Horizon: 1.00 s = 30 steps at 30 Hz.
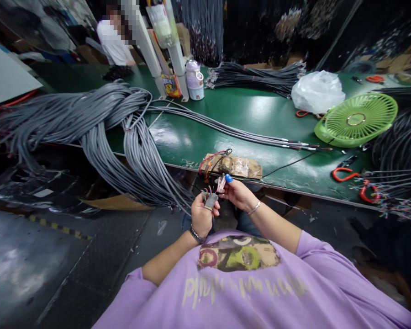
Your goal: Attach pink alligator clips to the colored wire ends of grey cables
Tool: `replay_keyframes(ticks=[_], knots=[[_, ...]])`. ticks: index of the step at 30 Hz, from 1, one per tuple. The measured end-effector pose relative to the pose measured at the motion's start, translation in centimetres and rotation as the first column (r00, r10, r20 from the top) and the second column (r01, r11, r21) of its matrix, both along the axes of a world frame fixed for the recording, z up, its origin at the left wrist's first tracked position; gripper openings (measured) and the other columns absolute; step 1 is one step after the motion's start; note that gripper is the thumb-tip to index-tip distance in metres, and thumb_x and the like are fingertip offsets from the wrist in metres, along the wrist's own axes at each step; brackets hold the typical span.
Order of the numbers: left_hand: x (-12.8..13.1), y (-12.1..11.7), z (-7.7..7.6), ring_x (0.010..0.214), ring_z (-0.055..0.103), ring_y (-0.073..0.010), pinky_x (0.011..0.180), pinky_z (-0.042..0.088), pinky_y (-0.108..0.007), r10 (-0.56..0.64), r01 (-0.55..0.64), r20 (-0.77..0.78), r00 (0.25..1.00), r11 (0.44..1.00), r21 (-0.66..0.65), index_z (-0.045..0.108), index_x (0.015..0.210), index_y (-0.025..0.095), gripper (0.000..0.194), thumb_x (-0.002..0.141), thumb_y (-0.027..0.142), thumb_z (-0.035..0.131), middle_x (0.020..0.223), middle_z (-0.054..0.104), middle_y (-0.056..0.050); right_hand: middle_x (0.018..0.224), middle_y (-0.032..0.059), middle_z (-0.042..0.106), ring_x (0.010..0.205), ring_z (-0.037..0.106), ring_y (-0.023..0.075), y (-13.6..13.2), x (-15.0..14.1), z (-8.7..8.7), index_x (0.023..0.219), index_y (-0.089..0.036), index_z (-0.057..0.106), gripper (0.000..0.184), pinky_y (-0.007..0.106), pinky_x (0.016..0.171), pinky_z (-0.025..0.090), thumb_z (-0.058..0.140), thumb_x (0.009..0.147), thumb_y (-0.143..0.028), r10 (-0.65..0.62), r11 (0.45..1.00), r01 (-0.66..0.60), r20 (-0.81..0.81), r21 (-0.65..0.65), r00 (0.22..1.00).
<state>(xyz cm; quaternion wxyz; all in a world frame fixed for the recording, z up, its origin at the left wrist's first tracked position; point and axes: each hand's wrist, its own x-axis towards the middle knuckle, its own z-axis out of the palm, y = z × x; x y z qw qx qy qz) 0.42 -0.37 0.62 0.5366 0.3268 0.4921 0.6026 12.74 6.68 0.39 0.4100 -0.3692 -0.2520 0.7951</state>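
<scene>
a grey cable end with thin coloured wires (211,201) sits in the left hand (201,218), fingers curled shut; the right hand (240,196) pinches a small pale pink piece (221,183) beside it, near the glossy green table (178,141).

Green workbench (243,114) bearing grey cable bundles (102,109), green fan (358,119), clear plastic bag (318,91), lilac bottle (195,81).

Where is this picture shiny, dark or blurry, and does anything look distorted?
Head view: white glare on the green tabletop and floor; murky background, upper right; loose wire ends soft; shirt stretched sideways, wide-lens style; distant person pixelated at the head.
</scene>
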Motion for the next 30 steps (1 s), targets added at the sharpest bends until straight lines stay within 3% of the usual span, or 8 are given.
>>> replay_keyframes(ticks=[6,20,24,30], knots=[[0.1,0.1,-0.4,0.036,0.048,-0.0046,0.034,0.03,-0.015,-0.016,0.015,-0.045,0.999,1.0,-0.013,0.054,0.073,0.017,0.033,0.073,0.046,0.069,0.054,0.06,0.004,0.065,0.0007,0.063,0.06,0.056,0.0106,0.0,-0.3,0.0,0.081,-0.016,0.067,0.026,0.023,0.062,0.049,0.066,0.081,-0.042,-0.07,0.997,0.069,-0.046,-0.028,0.996],[-0.5,-0.9,-0.6,0.036,0.048,-0.0048,0.034,0.031,-0.015,-0.014,0.015,-0.03,0.999,1.0,0.013,0.055,0.074,0.017,0.03,0.073,0.043,0.07,0.054,0.06,0.004,0.068,0.0025,0.063,0.057,0.056,0.0109,-0.2,0.5,0.1,0.081,-0.017,0.062,0.049,0.024,0.058,0.05,0.045,0.086,-0.063,0.013,0.993,-0.021,-0.07,-0.113,0.997],[-1.0,-0.7,-0.8,0.036,0.048,-0.0049,0.034,0.034,-0.015,0.016,-0.014,-0.034,0.999,0.999,0.048,0.056,0.076,0.017,0.028,0.074,0.041,0.07,0.057,0.061,0.004,0.067,0.0016,0.062,0.055,0.055,0.01,0.3,0.5,0.4,0.083,-0.017,0.063,0.043,0.023,0.054,0.049,0.051,0.085,-0.058,0.086,0.993,-0.087,-0.024,-0.082,0.996],[-1.2,-0.3,-0.5,0.038,0.049,-0.0055,0.037,0.038,-0.016,0.035,-0.019,-0.138,0.99,0.993,0.113,0.058,0.078,0.017,0.027,0.076,0.042,0.068,0.057,0.06,0.004,0.066,0.0006,0.062,0.053,0.052,0.0078,0.1,0.5,0.3,0.078,-0.016,0.063,0.031,0.02,0.051,0.05,0.064,0.081,-0.047,0.073,0.997,-0.074,0.024,0.026,0.997]])
